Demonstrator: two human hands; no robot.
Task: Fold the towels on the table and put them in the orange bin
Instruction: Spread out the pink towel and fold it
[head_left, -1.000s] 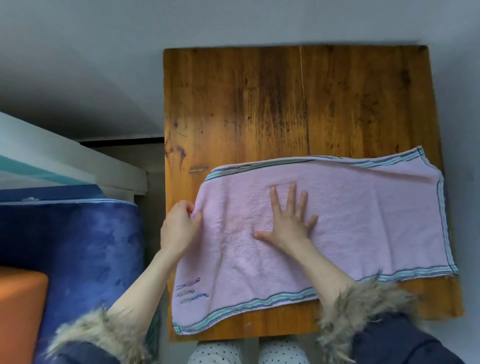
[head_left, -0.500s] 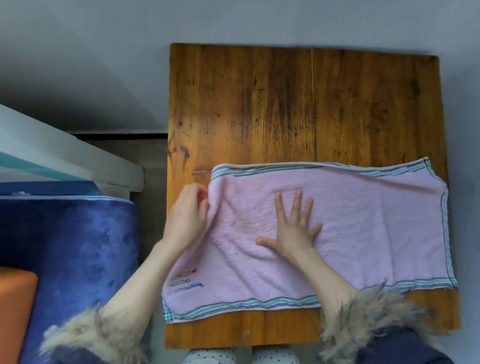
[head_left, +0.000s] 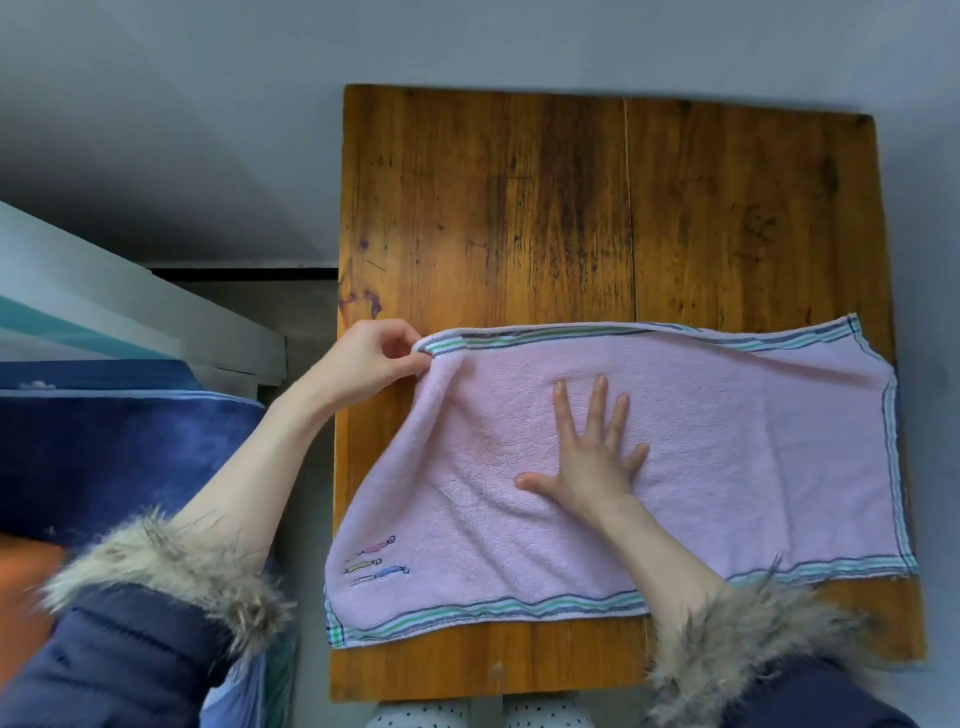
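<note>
Folding step, first towel, early in the task. Left hand is pinching the far-left corner of the pink towel between thumb and curled fingers, lifting it slightly off the bench. Right hand is lying flat on the towel's middle, fingers straight and spread, pressing the cloth down as an anchor.

Next move, as a judgement: the left hand is looking set to carry that corner across toward the towel's right end, folding it in half over the pressing hand's line. That calls for the right hand sliding out or shifting so it is not getting trapped under the fold, and for the near-left corner coming along too, else the fold is going skewed. Edges need lining up with the striped border at the right end.

Towel look: pale pink terry, soft and limp, striped green-blue-dark border running round the edge, small embroidered figures near its near-left corner. It is lying spread on the near half of the bench, right end reaching the bench's right edge, near-left corner slightly overhanging the bench's left edge. Left edge is rucked and slanting where the corner is being lifted.

Orange bin is only partly showing, left of the bench and well apart from the towel, low at the frame edge. Nothing visible in it from here.
</note>
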